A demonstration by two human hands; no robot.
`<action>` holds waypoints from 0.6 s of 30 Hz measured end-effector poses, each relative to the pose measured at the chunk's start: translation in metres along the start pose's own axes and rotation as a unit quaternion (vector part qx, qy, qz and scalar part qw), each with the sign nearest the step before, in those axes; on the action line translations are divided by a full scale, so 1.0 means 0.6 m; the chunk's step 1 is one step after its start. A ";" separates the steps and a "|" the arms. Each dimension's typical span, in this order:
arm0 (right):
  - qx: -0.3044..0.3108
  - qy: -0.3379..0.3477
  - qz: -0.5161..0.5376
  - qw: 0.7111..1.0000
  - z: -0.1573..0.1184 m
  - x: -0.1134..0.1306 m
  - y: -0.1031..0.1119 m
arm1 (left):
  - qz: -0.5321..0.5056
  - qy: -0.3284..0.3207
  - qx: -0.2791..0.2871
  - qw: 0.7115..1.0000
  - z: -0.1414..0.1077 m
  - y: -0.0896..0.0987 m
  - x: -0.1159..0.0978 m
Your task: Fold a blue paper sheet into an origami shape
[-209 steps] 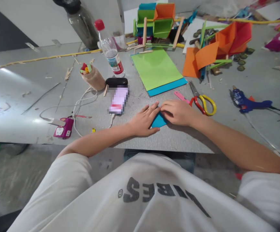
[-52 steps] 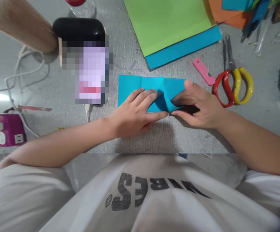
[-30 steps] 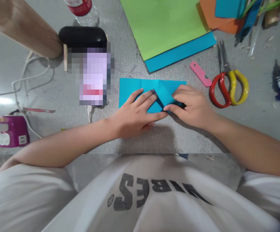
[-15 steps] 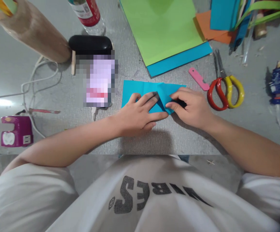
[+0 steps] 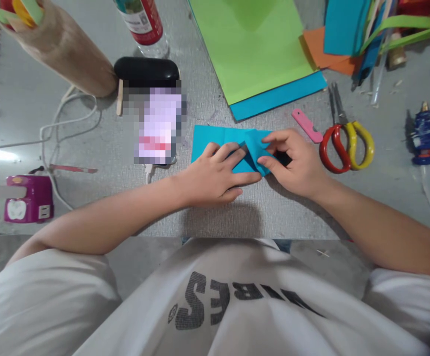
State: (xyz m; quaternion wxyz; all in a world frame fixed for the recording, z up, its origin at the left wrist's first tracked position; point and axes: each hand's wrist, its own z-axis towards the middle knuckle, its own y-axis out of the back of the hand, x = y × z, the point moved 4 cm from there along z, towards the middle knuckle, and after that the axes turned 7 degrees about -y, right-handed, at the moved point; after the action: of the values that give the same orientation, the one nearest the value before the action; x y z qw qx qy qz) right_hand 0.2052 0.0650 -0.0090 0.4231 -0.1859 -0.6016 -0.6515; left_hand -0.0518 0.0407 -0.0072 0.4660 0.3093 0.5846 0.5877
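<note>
A sheet of blue paper (image 5: 205, 140) lies on the grey table in front of me, with crease lines across it and its right part folded over. My left hand (image 5: 218, 173) rests flat on the paper with its fingers spread, pressing it to the table. At the right end, my right hand (image 5: 292, 160) pinches the raised flap between thumb and fingers. The flap stands up a little, and a dark gap shows beneath it. Part of the paper is hidden under both hands.
Scissors (image 5: 343, 143) and a pink folding cutter (image 5: 307, 126) lie to the right. Green paper (image 5: 259, 49) on blue sheets is behind. A phone (image 5: 159, 126), black case (image 5: 146, 71), bottle (image 5: 144, 24) and purple device (image 5: 32, 198) are left; a blue glue gun (image 5: 428, 133) is far right.
My right hand has shifted the flap slightly, and its right end looks more folded in. My left hand stays on the paper. The whole view has moved a little.
</note>
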 end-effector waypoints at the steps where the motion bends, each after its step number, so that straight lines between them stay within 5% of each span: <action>1: -0.008 0.001 0.002 1.000 0.000 0.001 0.000 | 0.005 -0.002 -0.004 1.000 0.000 -0.001 0.000; 8: 0.063 0.106 -0.052 0.991 0.005 0.017 -0.008 | 0.001 0.007 -0.019 1.000 -0.004 -0.003 0.000; 18: 0.065 0.118 -0.083 0.987 -0.005 0.012 -0.006 | 0.006 0.008 -0.034 0.999 -0.015 -0.004 0.001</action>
State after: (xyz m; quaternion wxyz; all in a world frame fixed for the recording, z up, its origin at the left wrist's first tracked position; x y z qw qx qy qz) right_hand 0.1994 0.0595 -0.0066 0.4467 -0.0295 -0.6020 -0.6612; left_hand -0.0599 0.0374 -0.0110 0.4681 0.2922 0.5662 0.6123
